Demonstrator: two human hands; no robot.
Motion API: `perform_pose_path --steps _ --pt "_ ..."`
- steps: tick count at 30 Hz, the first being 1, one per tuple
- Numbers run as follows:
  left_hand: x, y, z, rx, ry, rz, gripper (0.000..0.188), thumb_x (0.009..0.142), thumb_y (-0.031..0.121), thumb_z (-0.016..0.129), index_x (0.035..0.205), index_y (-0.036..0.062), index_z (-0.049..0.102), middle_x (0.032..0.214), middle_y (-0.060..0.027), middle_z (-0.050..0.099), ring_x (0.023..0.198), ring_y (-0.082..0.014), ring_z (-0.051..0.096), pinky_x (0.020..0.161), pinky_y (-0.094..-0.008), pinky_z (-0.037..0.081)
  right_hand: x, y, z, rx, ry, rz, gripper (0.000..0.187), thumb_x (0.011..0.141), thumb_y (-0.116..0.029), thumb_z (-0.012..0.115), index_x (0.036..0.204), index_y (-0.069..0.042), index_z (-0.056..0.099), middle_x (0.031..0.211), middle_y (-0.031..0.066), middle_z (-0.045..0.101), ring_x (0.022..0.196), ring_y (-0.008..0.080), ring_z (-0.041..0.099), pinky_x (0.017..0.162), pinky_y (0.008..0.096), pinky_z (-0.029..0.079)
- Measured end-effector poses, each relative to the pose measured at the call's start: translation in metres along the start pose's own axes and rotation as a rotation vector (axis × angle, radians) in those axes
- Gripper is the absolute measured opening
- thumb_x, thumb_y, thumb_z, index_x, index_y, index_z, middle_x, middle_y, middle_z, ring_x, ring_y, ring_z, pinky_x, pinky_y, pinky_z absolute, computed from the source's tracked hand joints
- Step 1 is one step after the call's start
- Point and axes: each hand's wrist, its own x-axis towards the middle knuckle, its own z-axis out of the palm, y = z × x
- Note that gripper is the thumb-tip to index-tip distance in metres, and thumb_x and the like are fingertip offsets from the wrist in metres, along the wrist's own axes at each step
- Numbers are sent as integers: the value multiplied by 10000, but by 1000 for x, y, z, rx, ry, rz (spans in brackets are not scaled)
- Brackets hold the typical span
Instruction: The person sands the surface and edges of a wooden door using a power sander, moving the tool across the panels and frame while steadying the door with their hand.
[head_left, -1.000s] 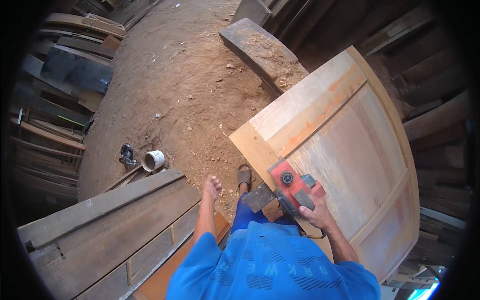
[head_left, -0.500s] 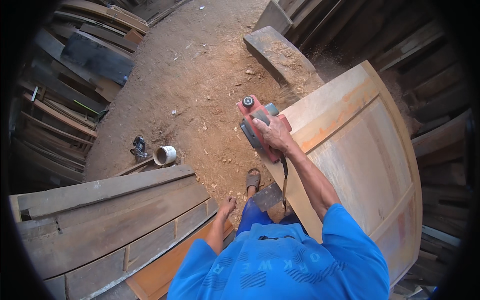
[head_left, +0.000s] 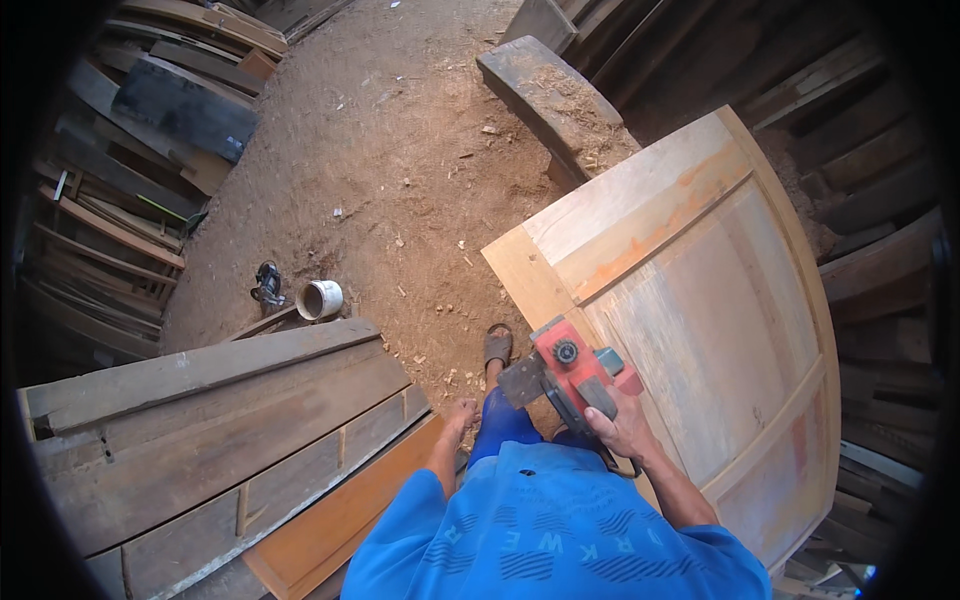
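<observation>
My right hand (head_left: 622, 424) is closed around the rear handle of a red electric planer (head_left: 574, 358). The planer sits at the near left edge of a large panelled wooden door (head_left: 715, 330), its dark side plate jutting out past the edge. Orange-brown patches mark the door's far rail. My left hand (head_left: 462, 412) hangs low by my left thigh, beside a stack of boards. Its fingers are loosely bent and apart, with nothing visible in them.
Dark planks (head_left: 230, 420) and an orange-brown board (head_left: 340, 510) lie at my left. Beyond them are a white bucket (head_left: 320, 299) and a small dark tool (head_left: 268, 284) on the ground. A shavings-covered beam (head_left: 555, 95) stands beyond the door. Timber stacks line both sides.
My right hand has drawn the planer back toward my body along the door's left edge, from its far corner. The far corner now shows. My left hand has barely moved.
</observation>
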Motion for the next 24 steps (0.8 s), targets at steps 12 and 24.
perform_pose_path --steps 12,24 --pt "-12 55 -48 131 73 84 216 1027 262 544 1120 79 613 911 -29 635 688 -117 581 585 -289 455 248 -126 50 -79 -65 -153 661 973 -521 599 1262 74 615 1003 328 712 987 455 705 852 514 560" --pt "13 87 -50 152 -146 2 155 1024 176 524 946 62 597 713 15 516 552 -87 481 477 -253 391 -5 0 -28 -79 22 60 578 880 -507 676 1121 18 691 958 283 714 947 441 711 832 507 539"
